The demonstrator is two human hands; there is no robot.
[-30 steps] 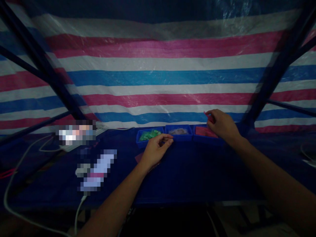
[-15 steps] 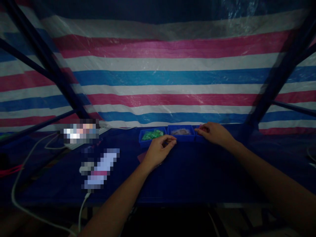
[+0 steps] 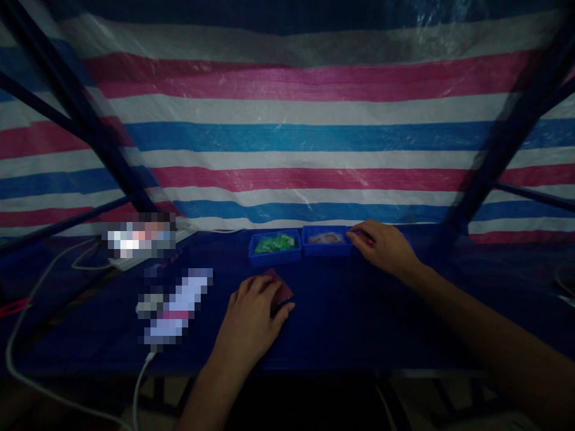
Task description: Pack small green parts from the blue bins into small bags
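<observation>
My left hand (image 3: 251,314) lies over a flat reddish-pink piece (image 3: 283,288) on the dark blue table, its thumb apart from the fingers; the hand covers part of the piece. My right hand (image 3: 386,248) is at the rightmost of a row of small blue trays and hides most of that tray. Its fingers are curled in, and a bit of red shows beside them; what they hold is too dark to make out. Left of it stands a blue tray (image 3: 327,249) with pale, clear-looking items, then a blue tray (image 3: 275,258) with green packets.
A blurred-out phone-like object (image 3: 179,308) with a white cable (image 3: 139,383) lies on the left of the table (image 3: 341,323). Behind it is another blurred object (image 3: 139,235) on a white block. Blue metal posts and a striped plastic sheet (image 3: 296,137) close off the back.
My left hand has drawn back from the green-packet tray, toward me and left, onto the reddish-pink piece. My right hand has shifted slightly left at the rightmost tray. The view has turned slightly.
</observation>
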